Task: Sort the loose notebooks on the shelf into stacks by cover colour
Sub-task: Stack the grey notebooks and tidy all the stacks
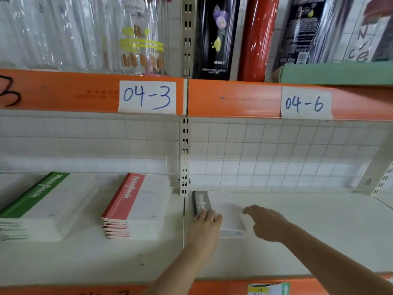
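The white shelf (297, 241) carries three notebook piles: a green stack (40, 207) far left, a red stack (136, 207) beside it, and a grey stack (225, 211) just right of the upright post (184, 158). The left hand (205, 225) lies flat on the grey stack's near-left corner, grip relaxed, fingers straight. The right hand (266, 222) touches its right edge, fingers loosely extended, holding nothing

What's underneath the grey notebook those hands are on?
Under the grey notebook only the white shelf board shows; any notebooks beneath it cannot be made out. The left hand covers its near corner, and the right hand hides its right edge.
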The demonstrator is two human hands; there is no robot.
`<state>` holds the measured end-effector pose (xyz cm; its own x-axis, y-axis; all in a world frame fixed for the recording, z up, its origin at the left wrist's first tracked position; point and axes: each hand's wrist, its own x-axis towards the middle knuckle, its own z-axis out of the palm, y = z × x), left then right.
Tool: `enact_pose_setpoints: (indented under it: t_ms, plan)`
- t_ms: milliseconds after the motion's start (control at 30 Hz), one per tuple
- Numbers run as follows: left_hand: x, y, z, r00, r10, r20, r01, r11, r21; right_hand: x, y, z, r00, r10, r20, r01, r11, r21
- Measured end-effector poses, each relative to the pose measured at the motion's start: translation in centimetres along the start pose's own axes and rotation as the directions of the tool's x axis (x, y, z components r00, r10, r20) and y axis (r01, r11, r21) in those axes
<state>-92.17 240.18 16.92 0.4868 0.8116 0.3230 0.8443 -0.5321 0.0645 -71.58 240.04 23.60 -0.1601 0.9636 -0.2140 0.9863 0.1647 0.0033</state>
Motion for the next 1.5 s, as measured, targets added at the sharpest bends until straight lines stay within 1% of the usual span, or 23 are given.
enact_pose_setpoints:
  t_ms: [67, 133, 200, 267, 300, 333, 367, 400, 467, 600, 667, 700, 800, 933, 1100, 1233, 1300, 1500]
  plan:
    - [0.2, 0.2, 0.7, 0.995, 0.002, 0.102, -0.001, 1.000, -0.008, -0.1, 0.1, 0.0, 0.999, -0.002, -0.049, 0.002, 1.000, 0.000]
    - [0.0, 0.0, 1.2, 0.993, -0.009, 0.116, 0.010, 1.000, -0.010, 0.0, 0.1, 0.2, 0.997, -0.014, -0.070, 0.014, 1.000, -0.001]
    - [-0.2, -0.4, 1.3, 0.987, -0.010, 0.161, 0.024, 0.996, -0.081, -0.1, -0.3, 0.3, 0.996, -0.034, -0.088, 0.033, 0.999, -0.007]
    - [-0.1, -0.6, 0.7, 0.986, -0.039, 0.163, 0.055, 0.994, -0.094, 0.0, -0.6, 0.5, 0.995, -0.033, -0.096, 0.034, 0.999, 0.003]
    - [0.1, -0.5, 0.3, 0.986, -0.032, 0.161, 0.050, 0.993, -0.110, 0.0, -0.8, 0.5, 0.995, -0.033, -0.099, 0.034, 0.999, 0.008]
    - [0.0, -0.6, -0.2, 0.979, -0.033, 0.202, 0.055, 0.993, -0.103, -0.1, -1.1, 0.6, 0.994, -0.036, -0.102, 0.037, 0.999, 0.009]
    - [-0.2, -0.4, -0.7, 0.982, -0.037, 0.188, 0.061, 0.991, -0.119, -0.1, -1.3, 0.5, 0.994, -0.040, -0.106, 0.041, 0.999, 0.010]
    - [0.0, -0.4, -1.0, 0.988, -0.033, 0.152, 0.046, 0.995, -0.086, -0.1, -1.4, 0.5, 0.993, -0.045, -0.108, 0.046, 0.999, 0.011]
    - [-0.6, -0.5, -1.5, 0.983, -0.027, 0.183, 0.046, 0.994, -0.104, -0.2, -1.9, 0.2, 0.991, -0.057, -0.119, 0.058, 0.998, 0.008]
    - [-2.5, -2.3, -3.0, 0.998, 0.016, 0.067, -0.010, 0.996, -0.088, -0.3, -3.8, -0.3, 0.981, -0.091, -0.169, 0.094, 0.995, 0.010]
    - [-3.5, -3.4, -4.7, 0.998, 0.035, -0.059, -0.037, 0.999, -0.020, -0.5, -5.2, -0.7, 0.973, -0.116, -0.200, 0.121, 0.992, 0.016]
    - [-3.9, -4.1, -5.6, 0.994, 0.043, -0.096, -0.042, 0.999, 0.009, -0.6, -6.0, -0.9, 0.968, -0.130, -0.213, 0.137, 0.991, 0.014]
    - [-6.0, -6.3, -8.1, 0.989, 0.035, -0.141, -0.030, 0.999, 0.040, -1.0, -8.1, -1.1, 0.955, -0.175, -0.239, 0.179, 0.984, -0.005]
    - [-9.7, -9.5, -10.7, 0.984, 0.028, -0.175, -0.016, 0.997, 0.072, -1.6, -11.1, -1.6, 0.943, -0.206, -0.263, 0.205, 0.978, -0.033]
    - [-15.6, -14.3, -13.9, 0.978, -0.040, -0.206, 0.054, 0.996, 0.066, -2.7, -15.3, -2.2, 0.928, -0.210, -0.307, 0.215, 0.976, -0.020]
    - [-20.8, -18.1, -16.1, 0.968, -0.066, -0.241, 0.087, 0.993, 0.077, -3.4, -20.0, -2.4, 0.912, -0.216, -0.349, 0.221, 0.975, -0.025]
    - [-23.4, -20.0, -17.2, 0.966, -0.098, -0.238, 0.119, 0.990, 0.073, -3.7, -22.7, -2.5, 0.901, -0.223, -0.372, 0.230, 0.973, -0.026]
    - [-30.2, -25.8, -20.2, 0.967, -0.134, -0.216, 0.157, 0.984, 0.090, -4.3, -30.4, -1.9, 0.890, -0.215, -0.402, 0.230, 0.973, -0.011]
